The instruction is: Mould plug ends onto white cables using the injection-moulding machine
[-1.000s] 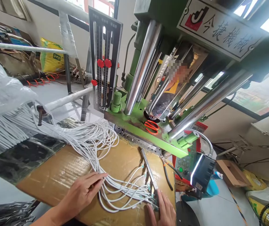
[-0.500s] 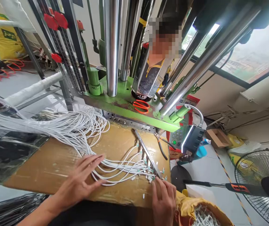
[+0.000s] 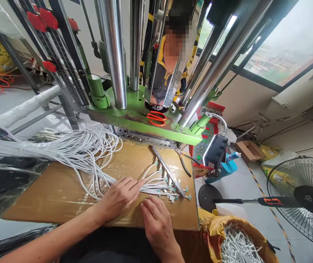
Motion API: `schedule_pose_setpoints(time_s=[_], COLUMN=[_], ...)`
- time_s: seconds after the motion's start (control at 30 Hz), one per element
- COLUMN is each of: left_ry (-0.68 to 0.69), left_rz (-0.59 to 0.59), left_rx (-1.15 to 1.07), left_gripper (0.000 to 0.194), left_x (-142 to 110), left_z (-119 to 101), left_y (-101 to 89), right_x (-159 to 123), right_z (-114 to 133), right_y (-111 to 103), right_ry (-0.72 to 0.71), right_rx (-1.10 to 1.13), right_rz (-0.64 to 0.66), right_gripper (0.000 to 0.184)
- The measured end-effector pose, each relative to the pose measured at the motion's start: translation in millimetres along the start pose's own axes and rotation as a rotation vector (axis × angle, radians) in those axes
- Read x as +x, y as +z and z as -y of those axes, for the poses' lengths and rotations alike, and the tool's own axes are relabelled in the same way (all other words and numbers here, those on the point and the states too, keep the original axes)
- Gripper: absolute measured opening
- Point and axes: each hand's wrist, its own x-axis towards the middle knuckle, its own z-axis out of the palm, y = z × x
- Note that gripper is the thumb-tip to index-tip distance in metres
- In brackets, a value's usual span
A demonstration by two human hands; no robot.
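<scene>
A bundle of white cables (image 3: 98, 146) runs in from the left across the brown cardboard-topped surface (image 3: 63, 193). My left hand (image 3: 122, 195) is closed over these cables near their ends. Beyond its fingers the cable ends fan out, with small green and white tips (image 3: 170, 188). A flat metal bar (image 3: 167, 170) lies aslant across the ends. Just right of my left hand, my right hand (image 3: 158, 221) rests on the cardboard near its front edge, below the cables. Its fingers are bent and pressed together; whatever may be under them is hidden.
Orange-handled pliers (image 3: 184, 164) lie right of the bar. Behind stands a green press (image 3: 145, 128) with steel columns, orange-handled scissors (image 3: 156, 118) on its plate. A yellow sack of white scraps (image 3: 240, 243) is at lower right, a fan (image 3: 307, 197) beyond. A person stands behind the press.
My left hand has moved right and closed on the cables. My right hand has left the bar's near end and shifted left. Some loose white scraps near the front edge no longer show.
</scene>
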Motion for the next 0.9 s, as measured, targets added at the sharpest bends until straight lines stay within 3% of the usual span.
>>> schedule_pose_setpoints(time_s=[0.13, 0.27, 0.37, 0.43, 0.53, 0.63, 0.77, 0.9], left_ry=[-0.018, -0.047, -0.057, -0.068, -0.085, -0.101, -0.122, -0.129], left_rz=[0.04, 0.02, -0.008, -0.032, -0.053, -0.06, -0.065, -0.104], left_rx=[-0.015, -0.051, -0.064, -0.07, -0.087, -0.118, -0.125, -0.138], left_gripper=[0.038, 0.032, 0.03, 0.029, 0.03, 0.031, 0.022, 0.016], left_x=[7, 5, 2, 2, 1, 0, -1, 1], left_z=[4, 5, 4, 2, 0, -3, -5, -6], left_y=[-1.1, 2.6, 6.4, 8.3, 9.9, 9.4, 4.5, 0.2], right_x=[-19, -74, -111, -121, -111, -76, -18, 26], right_z=[-24, -56, -73, -76, -68, -51, -33, -33], right_y=[-11, -53, -83, -90, -75, -40, 4, 38], right_ry=[0.004, 0.042, 0.134, 0.214, 0.265, 0.211, 0.03, -0.208], right_rx=[-0.128, -0.347, -0.53, -0.595, -0.519, -0.353, -0.193, -0.133], right_rz=[0.014, 0.047, -0.032, -0.117, -0.211, -0.275, -0.4, -0.493], right_gripper=[0.03, 0.029, 0.018, 0.014, 0.015, 0.014, 0.014, 0.016])
